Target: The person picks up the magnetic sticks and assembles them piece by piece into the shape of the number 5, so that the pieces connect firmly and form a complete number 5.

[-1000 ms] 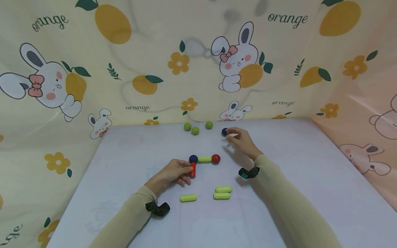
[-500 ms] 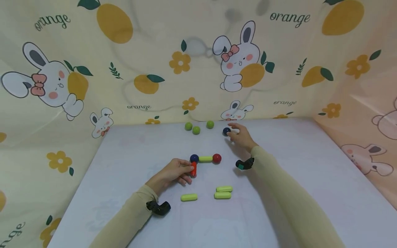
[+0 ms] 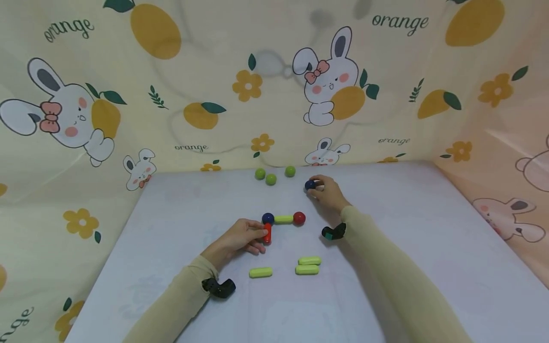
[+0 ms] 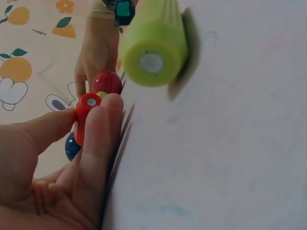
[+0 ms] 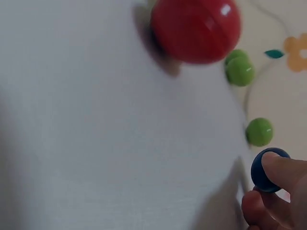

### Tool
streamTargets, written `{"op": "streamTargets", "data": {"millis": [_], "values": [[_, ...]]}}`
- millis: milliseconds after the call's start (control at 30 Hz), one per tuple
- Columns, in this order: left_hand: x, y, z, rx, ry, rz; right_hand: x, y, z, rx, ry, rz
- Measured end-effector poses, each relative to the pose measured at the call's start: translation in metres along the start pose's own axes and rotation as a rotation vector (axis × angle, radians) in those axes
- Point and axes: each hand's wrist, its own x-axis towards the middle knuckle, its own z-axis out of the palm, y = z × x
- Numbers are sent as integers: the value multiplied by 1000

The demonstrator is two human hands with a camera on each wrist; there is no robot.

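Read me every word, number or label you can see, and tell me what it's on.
"orange": cloth, upper left.
"orange": cloth, upper right.
"orange": cloth, smaller, left of centre.
"orange": cloth, smaller, right of centre.
"...ge": cloth, bottom left, start cut off.
Nothing readable on the balls or sticks.

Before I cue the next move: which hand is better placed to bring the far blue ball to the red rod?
Likely the right hand: it pinches the far blue ball, while the left hand grips the red rod.

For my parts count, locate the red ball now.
In the head view, the red ball sits just right of centre, at the right end of the yellow-green rod whose left end meets a blue ball.
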Motion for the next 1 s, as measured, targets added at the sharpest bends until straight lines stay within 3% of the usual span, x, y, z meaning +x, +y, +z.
{"op": "streamTargets", "data": {"millis": [200,467,1000], "values": [[-1,2,2,8,22,-5,-20,-3,-3,96,25,-39],[-1,1,2,1,10,-1,-52,-16,-1,112,61,-131],[-3,3,2,47,28,19,-89,-51,27,132,-157,-291]]}}
